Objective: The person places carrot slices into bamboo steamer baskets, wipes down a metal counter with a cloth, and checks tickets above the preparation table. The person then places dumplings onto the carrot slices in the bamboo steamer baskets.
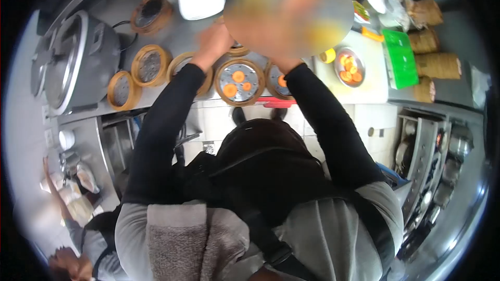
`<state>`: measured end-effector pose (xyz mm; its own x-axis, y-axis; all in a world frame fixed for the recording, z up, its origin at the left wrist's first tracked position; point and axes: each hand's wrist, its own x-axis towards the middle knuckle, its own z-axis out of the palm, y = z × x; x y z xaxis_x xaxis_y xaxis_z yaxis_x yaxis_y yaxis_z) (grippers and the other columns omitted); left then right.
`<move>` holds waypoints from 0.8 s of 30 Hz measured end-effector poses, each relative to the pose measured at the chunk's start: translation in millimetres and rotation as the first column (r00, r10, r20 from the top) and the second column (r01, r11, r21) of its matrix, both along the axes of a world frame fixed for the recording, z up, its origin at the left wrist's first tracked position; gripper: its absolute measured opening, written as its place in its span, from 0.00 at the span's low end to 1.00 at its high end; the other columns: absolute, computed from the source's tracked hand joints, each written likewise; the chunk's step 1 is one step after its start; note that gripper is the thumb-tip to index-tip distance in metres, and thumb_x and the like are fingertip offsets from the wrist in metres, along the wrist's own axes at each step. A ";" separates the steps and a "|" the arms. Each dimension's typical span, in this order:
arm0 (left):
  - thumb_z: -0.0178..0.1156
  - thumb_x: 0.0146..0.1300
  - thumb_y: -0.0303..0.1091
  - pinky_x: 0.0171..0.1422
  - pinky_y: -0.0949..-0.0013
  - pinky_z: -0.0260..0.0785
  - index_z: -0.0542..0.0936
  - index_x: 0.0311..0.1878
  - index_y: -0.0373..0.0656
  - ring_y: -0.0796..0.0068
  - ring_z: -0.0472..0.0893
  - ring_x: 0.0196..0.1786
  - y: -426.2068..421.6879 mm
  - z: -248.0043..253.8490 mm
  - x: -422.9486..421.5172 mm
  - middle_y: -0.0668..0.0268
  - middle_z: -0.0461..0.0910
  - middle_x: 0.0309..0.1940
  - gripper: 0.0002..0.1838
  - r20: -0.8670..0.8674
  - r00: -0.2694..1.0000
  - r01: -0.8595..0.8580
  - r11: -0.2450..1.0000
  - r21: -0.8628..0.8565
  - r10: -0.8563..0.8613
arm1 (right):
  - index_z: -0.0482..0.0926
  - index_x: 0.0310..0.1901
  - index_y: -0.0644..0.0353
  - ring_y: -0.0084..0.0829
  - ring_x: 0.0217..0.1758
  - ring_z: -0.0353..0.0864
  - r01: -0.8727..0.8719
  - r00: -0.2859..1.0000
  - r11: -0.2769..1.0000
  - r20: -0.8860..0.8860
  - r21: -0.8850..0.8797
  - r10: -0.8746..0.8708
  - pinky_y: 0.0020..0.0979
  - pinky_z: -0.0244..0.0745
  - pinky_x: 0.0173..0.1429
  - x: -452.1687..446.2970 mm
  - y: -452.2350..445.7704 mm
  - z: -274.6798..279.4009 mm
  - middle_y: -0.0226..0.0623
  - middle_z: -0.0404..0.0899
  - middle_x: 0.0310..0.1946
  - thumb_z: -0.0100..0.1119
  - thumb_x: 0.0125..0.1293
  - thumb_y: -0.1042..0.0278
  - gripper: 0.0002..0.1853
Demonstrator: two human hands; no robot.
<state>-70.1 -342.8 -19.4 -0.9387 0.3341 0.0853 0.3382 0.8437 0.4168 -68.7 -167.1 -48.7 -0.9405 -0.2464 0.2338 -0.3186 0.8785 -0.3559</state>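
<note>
My left hand [212,43] reaches out over the bamboo steamers, blurred, its fingers partly lost at the edge of a blurred oval patch. Only the wrist side of my right hand [285,61] shows below that patch; its fingers are hidden. Between my forearms a bamboo steamer [219,91] holds 3 orange carrot slices [238,76] on a perforated metal liner. Under my right wrist another steamer [272,86] has an orange slice in it. Right of my right hand a metal bowl [363,66] contains several carrot slices. What either hand holds cannot be made out.
More bamboo steamers [136,67] line the counter at left, beside a large cooker [107,54]. A white tray [202,0] lies behind. At right are a white cutting board [377,86], a green container [400,60] and stacked steamers [440,66]. Another person [78,265] is at lower left.
</note>
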 end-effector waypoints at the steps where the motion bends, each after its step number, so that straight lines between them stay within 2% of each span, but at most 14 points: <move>1: 0.63 0.61 0.42 0.47 0.50 0.76 0.86 0.48 0.52 0.54 0.84 0.45 3.0 -0.5 -4.3 0.58 0.84 0.42 0.14 0.046 0.999 -0.026 0.996 -0.083 0.029 | 0.86 0.38 0.54 0.45 0.42 0.84 -0.054 0.999 0.996 -0.007 -0.065 0.053 0.43 0.79 0.47 5.3 4.7 5.3 0.44 0.82 0.38 0.61 0.59 0.65 0.08; 2: 0.63 0.61 0.42 0.47 0.50 0.76 0.86 0.48 0.52 0.54 0.84 0.45 -5.7 -0.2 -4.3 0.58 0.84 0.42 0.14 0.043 0.998 -0.040 0.994 -0.104 0.045 | 0.86 0.37 0.55 0.45 0.42 0.84 -0.099 0.995 0.987 -0.018 -0.127 0.098 0.43 0.80 0.46 8.1 7.7 9.6 0.44 0.82 0.37 0.60 0.59 0.66 0.08; 4: 0.63 0.61 0.44 0.47 0.50 0.76 0.86 0.47 0.51 0.52 0.84 0.45 8.4 -1.6 -9.8 0.57 0.84 0.41 0.14 -0.024 0.999 -0.030 0.988 -0.155 0.026 | 0.86 0.36 0.59 0.45 0.41 0.85 -0.232 0.973 0.972 0.003 -0.030 0.232 0.45 0.80 0.44 5.4 13.0 -11.2 0.45 0.84 0.41 0.61 0.60 0.62 0.11; 6: 0.60 0.61 0.45 0.44 0.50 0.76 0.87 0.41 0.51 0.53 0.84 0.43 7.3 -11.7 -18.6 0.58 0.84 0.41 0.13 -0.042 0.999 0.021 0.992 -0.123 -0.026 | 0.86 0.35 0.58 0.45 0.41 0.86 -0.191 0.981 0.982 -0.009 0.005 0.191 0.46 0.80 0.44 12.0 20.4 -16.3 0.45 0.84 0.40 0.60 0.59 0.64 0.09; 7: 0.59 0.62 0.45 0.43 0.50 0.75 0.86 0.43 0.52 0.54 0.84 0.44 10.2 -13.4 -21.1 0.59 0.84 0.43 0.13 0.007 1.000 0.005 0.990 -0.139 -0.004 | 0.85 0.36 0.58 0.45 0.40 0.86 -0.148 0.989 0.989 0.002 0.019 0.148 0.47 0.80 0.44 18.6 19.9 -5.8 0.45 0.84 0.40 0.60 0.58 0.65 0.09; 10: 0.59 0.64 0.43 0.45 0.52 0.76 0.84 0.47 0.52 0.54 0.84 0.44 8.4 -14.6 -22.9 0.60 0.84 0.43 0.13 -0.158 0.987 -0.003 0.997 -0.072 -0.008 | 0.83 0.31 0.59 0.47 0.38 0.83 -0.073 0.996 0.996 -0.063 -0.049 0.070 0.47 0.79 0.44 28.5 40.8 13.0 0.45 0.82 0.37 0.60 0.58 0.66 0.07; 11: 0.59 0.64 0.43 0.45 0.52 0.76 0.84 0.47 0.52 0.54 0.84 0.44 12.1 -11.0 -18.6 0.60 0.84 0.43 0.13 -0.156 0.987 0.012 0.997 -0.070 -0.023 | 0.82 0.33 0.59 0.48 0.38 0.83 -0.135 0.988 0.979 -0.090 -0.153 0.122 0.47 0.79 0.44 39.8 61.4 39.1 0.45 0.82 0.37 0.59 0.58 0.67 0.07; 13: 0.59 0.65 0.39 0.44 0.55 0.76 0.80 0.51 0.49 0.59 0.85 0.43 20.7 2.2 -10.2 0.60 0.84 0.42 0.13 -0.123 0.989 -0.081 0.996 -0.026 0.077 | 0.82 0.38 0.60 0.49 0.40 0.83 -0.146 0.989 0.940 -0.076 -0.309 0.129 0.46 0.78 0.46 60.0 127.8 51.4 0.45 0.82 0.39 0.58 0.59 0.68 0.09; 14: 0.59 0.65 0.39 0.44 0.55 0.76 0.80 0.51 0.49 0.59 0.85 0.43 28.7 5.1 -7.2 0.60 0.84 0.42 0.13 -0.120 0.990 -0.080 0.996 -0.028 0.076 | 0.82 0.42 0.59 0.48 0.41 0.83 -0.111 0.993 0.986 0.022 -0.127 0.114 0.44 0.78 0.47 65.7 173.6 42.2 0.45 0.83 0.40 0.58 0.59 0.68 0.11; 15: 0.59 0.65 0.38 0.43 0.58 0.76 0.78 0.51 0.47 0.62 0.85 0.43 38.3 8.2 -3.4 0.61 0.84 0.41 0.13 0.152 0.978 -0.172 0.960 0.220 0.141 | 0.83 0.42 0.58 0.47 0.43 0.83 0.025 0.999 0.989 0.037 -0.144 -0.020 0.43 0.78 0.47 86.2 214.2 61.2 0.45 0.83 0.41 0.58 0.60 0.68 0.11; 16: 0.59 0.66 0.37 0.42 0.61 0.76 0.76 0.52 0.46 0.66 0.85 0.43 48.3 14.3 2.9 0.61 0.83 0.41 0.14 0.419 0.898 -0.319 0.850 0.419 0.131 | 0.83 0.45 0.56 0.46 0.46 0.83 0.085 0.981 0.986 0.160 0.143 -0.108 0.43 0.79 0.49 94.9 261.1 54.3 0.43 0.84 0.41 0.57 0.61 0.69 0.12; 18: 0.59 0.66 0.34 0.43 0.69 0.74 0.76 0.50 0.43 0.69 0.84 0.44 83.1 36.4 23.5 0.63 0.81 0.40 0.12 0.717 0.669 -0.486 0.616 0.620 -0.194 | 0.81 0.53 0.48 0.42 0.48 0.84 0.045 0.940 0.946 0.306 0.320 -0.149 0.41 0.79 0.49 110.8 324.5 49.6 0.35 0.83 0.49 0.61 0.60 0.69 0.18; 21: 0.62 0.67 0.37 0.42 0.71 0.73 0.78 0.50 0.42 0.72 0.83 0.41 141.2 50.0 45.3 0.66 0.81 0.38 0.13 0.756 0.375 -0.643 0.437 0.629 -0.536 | 0.80 0.53 0.49 0.43 0.50 0.81 -0.043 0.938 0.957 0.342 0.285 -0.060 0.40 0.78 0.51 106.7 353.3 25.9 0.40 0.81 0.49 0.65 0.58 0.66 0.20; 24: 0.60 0.69 0.39 0.43 0.72 0.73 0.79 0.48 0.41 0.74 0.83 0.39 190.8 24.1 53.1 0.67 0.82 0.37 0.13 0.742 0.283 -0.653 0.444 0.613 -0.608 | 0.80 0.48 0.59 0.45 0.49 0.80 -0.202 0.968 0.920 0.209 0.336 0.136 0.41 0.78 0.53 82.1 374.9 -5.3 0.45 0.80 0.43 0.72 0.49 0.64 0.23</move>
